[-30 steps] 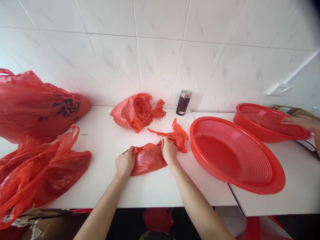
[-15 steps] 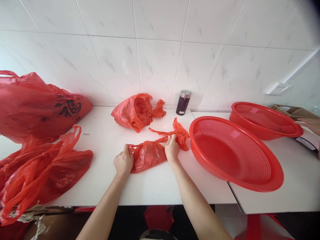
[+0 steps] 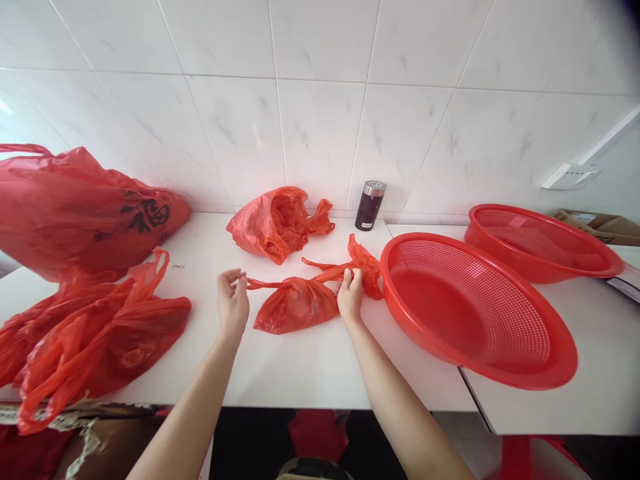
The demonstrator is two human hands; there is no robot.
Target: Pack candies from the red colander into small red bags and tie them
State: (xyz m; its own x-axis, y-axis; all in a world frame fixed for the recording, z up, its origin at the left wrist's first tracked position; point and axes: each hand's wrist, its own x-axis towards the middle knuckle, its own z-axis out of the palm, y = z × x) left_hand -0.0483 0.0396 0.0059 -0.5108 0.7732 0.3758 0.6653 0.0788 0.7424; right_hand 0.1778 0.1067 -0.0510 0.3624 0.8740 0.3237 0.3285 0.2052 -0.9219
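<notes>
A small filled red plastic bag (image 3: 297,307) lies on the white table in front of me, its contents hidden. My left hand (image 3: 233,303) is closed at the left end of the bag's stretched handle, pinching its tip. On the other side, my right hand (image 3: 350,295) grips the bag's right handle, thumb on top. Just behind my right hand lies a crumpled red plastic bag (image 3: 367,267), touching or close to the strip that I hold.
A red plastic bag (image 3: 260,223) with a gaping mouth and a dark flask (image 3: 370,207) stand by the tiled wall. Two red colanders, one near (image 3: 450,313) and one far (image 3: 530,260), sit at right. Bulging red bags (image 3: 100,207) crowd the left. A cardboard box (image 3: 607,227) is far right.
My left hand has moved left and up, drawing the handle out into a strip. The bag now looks gathered at its top. Another person's hand at far right has left view.
</notes>
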